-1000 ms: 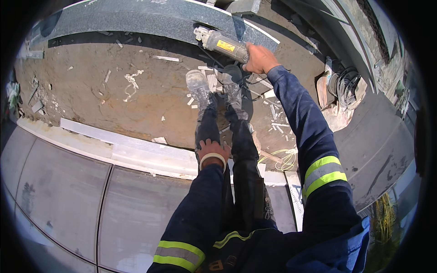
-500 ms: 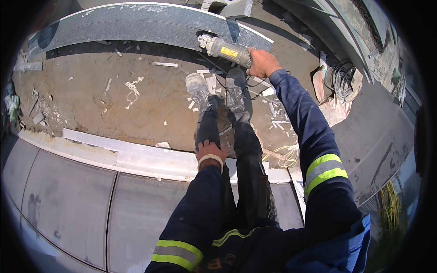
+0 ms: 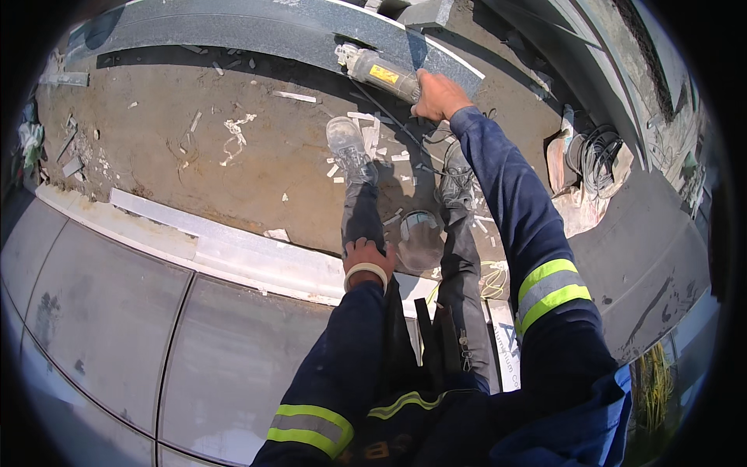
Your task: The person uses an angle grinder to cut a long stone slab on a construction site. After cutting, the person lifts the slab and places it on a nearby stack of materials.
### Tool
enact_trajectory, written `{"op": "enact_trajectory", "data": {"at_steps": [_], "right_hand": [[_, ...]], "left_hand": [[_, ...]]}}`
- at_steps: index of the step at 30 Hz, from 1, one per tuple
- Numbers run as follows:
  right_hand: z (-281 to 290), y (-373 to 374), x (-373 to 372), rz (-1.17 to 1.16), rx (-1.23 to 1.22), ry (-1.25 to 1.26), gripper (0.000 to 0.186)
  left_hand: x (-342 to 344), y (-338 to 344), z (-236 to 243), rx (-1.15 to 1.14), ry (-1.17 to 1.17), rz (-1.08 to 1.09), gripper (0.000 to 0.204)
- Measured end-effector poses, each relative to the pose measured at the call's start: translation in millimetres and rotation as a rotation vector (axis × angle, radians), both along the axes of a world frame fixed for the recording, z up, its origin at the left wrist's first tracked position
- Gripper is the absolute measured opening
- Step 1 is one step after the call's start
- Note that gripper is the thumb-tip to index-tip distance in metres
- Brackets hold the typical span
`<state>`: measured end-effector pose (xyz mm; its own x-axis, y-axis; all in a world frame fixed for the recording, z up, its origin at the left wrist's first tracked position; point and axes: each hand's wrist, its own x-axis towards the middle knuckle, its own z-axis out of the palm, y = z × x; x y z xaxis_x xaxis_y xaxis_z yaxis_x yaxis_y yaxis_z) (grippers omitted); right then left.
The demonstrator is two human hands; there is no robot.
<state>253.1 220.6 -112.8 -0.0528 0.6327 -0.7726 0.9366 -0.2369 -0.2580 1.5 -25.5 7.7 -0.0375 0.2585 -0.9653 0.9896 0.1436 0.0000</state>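
Grinder held at arm's length against a stone slab

The right hand [image 3: 437, 95] is closed around the rear of the grinder [image 3: 380, 71], whose head rests on the grey slab [image 3: 257, 31] just beyond the fingers. The left hand [image 3: 366, 255] is laid flat on the left knee, nothing held. The tool is judged heavy, rigid and nose-weighted; the slim rear body is the place to grip. Its cable [image 3: 389, 117] trails back past the shoes.
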Motion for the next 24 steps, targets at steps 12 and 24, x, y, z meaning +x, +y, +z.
{"op": "enact_trajectory", "data": {"at_steps": [12,24], "right_hand": [[16,-37,43,-0.009,0.007,0.012,0.054],[-19,-15,15,0.005,0.047,0.028,0.051]], "left_hand": [[30,-21,-11,-0.007,0.073,-0.009,0.064],[22,-28,-17,0.098,0.064,-0.003,0.055]]}}
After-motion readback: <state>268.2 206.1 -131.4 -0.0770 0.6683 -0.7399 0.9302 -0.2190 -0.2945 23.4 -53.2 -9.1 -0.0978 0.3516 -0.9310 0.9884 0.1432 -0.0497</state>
